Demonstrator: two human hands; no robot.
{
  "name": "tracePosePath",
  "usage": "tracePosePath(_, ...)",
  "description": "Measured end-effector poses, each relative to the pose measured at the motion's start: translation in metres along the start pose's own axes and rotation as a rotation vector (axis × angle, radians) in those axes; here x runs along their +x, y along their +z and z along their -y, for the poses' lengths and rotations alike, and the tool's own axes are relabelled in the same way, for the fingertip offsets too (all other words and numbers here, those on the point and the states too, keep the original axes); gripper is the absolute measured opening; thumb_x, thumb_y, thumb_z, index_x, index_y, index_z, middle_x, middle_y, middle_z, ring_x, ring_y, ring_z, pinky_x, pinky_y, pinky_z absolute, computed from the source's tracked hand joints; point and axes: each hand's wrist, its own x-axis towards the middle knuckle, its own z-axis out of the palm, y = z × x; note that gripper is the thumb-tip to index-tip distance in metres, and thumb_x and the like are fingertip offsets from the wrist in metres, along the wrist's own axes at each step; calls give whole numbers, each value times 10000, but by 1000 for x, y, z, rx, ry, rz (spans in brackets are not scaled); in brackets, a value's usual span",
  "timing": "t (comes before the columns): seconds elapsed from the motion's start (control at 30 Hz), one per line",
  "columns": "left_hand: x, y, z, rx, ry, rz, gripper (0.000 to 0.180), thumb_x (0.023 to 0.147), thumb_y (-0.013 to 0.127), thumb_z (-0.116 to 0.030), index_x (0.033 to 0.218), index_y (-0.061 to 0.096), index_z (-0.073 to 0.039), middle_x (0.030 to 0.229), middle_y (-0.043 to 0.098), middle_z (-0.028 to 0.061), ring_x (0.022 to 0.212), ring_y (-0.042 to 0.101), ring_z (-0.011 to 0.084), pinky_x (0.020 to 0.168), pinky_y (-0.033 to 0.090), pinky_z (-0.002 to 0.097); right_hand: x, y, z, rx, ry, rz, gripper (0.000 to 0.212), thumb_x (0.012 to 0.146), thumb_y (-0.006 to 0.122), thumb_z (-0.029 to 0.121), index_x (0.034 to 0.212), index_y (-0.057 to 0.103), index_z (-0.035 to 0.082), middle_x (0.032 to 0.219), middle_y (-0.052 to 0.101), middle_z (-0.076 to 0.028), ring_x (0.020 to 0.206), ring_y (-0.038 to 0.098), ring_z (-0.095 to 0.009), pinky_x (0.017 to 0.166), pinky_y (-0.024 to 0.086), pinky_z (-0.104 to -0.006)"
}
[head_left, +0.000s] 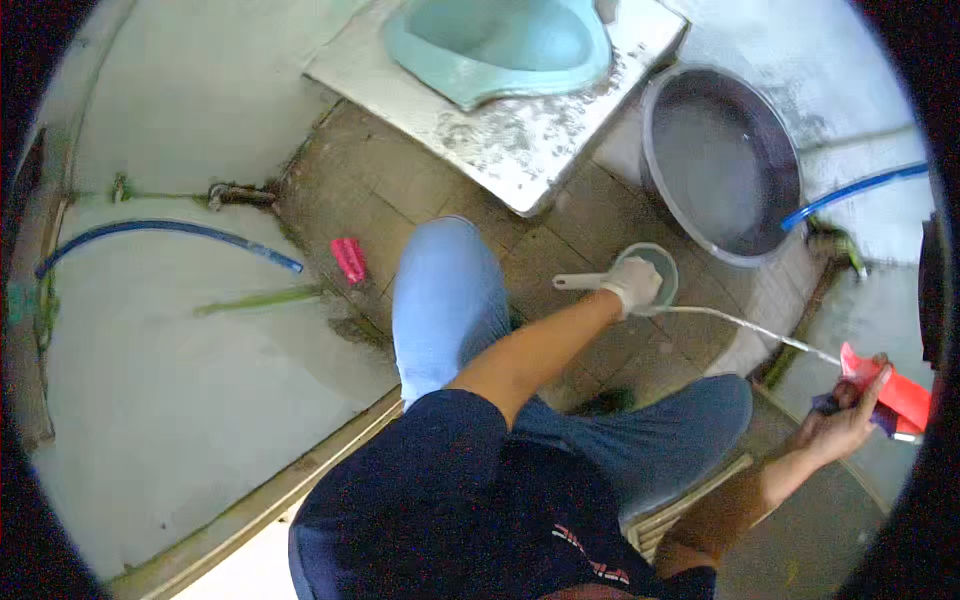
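Note:
My left hand, in a pale glove, is closed at the round bowl of a water dipper. The dipper is low over the tiled floor, its white handle pointing left. What the fingers hold in the bowl, if anything, is hidden. At the far right my bare right hand grips a red container with a dark patch by the fingers; its exact kind is unclear. A thin white streak, liquid or cord, runs from the container's tip to the dipper.
A pale-green squat toilet sits on a raised white slab. Right of it stands a grey basin of water, a blue hose at its rim. Another blue hose and a pink object are at left.

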Motion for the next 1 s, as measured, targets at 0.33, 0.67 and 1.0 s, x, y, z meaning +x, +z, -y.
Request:
tracePosePath(0.33, 88, 84, 22, -139, -251, 435, 356, 810, 523, -270, 1102, 610, -88, 1037, 641, 188, 964, 617, 331, 736, 495, 488, 16, 9, -52, -166, -86, 75, 385, 831, 670, 340, 994, 620, -6, 858, 594, -48, 588, 448, -73, 501, 309, -204)
tracePosePath(0.67, 56, 64, 11, -108, -312, 370, 380, 839, 514, -213, 1177, 594, -58, 1253, 549, 136, 1121, 550, 288, 901, 449, 423, 39, -16, -85, -163, 26, 94, 408, 842, 658, 352, 1016, 626, -16, 909, 602, -51, 749, 523, -119, 666, 422, -252)
tracePosePath(1.0, 65, 87, 20, -143, -287, 367, 373, 845, 511, -218, 1176, 593, -66, 1252, 549, 132, 1128, 541, 285, 914, 440, 416, 40, -34, -68, -217, 100, -96, 389, 836, 654, 381, 925, 650, 3, 770, 591, -40, 568, 455, -79, 506, 333, -215)
